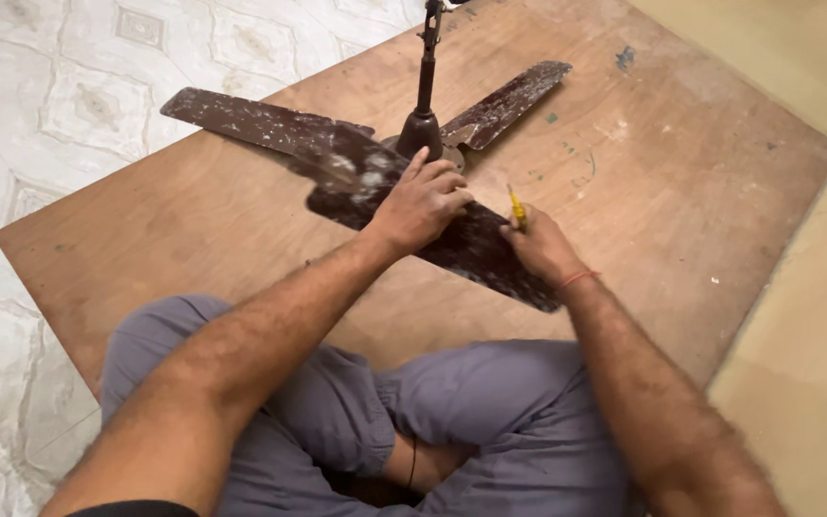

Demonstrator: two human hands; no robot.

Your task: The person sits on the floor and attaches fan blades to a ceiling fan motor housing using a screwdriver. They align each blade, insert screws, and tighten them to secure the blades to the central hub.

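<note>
Ceiling fan (375, 158), brown, blades worn and speckled white, lies on a wooden board (681, 191) near the board's far edge, rod (426, 67) pointing up. Left hand (420, 204) rests palm-down on the fan's hub, fingers spread and pressed against it. Right hand (540, 244) sits on the near blade, fingers closed around a yellow-handled screwdriver (517, 206). Person is seated cross-legged at the board's near edge.

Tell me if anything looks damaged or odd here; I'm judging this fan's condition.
The ceiling fan lies on a wooden board on the floor, its brown blades blotched with pale, worn patches. The left hand presses on it; the right hand holds a yellow-handled tool.
</note>
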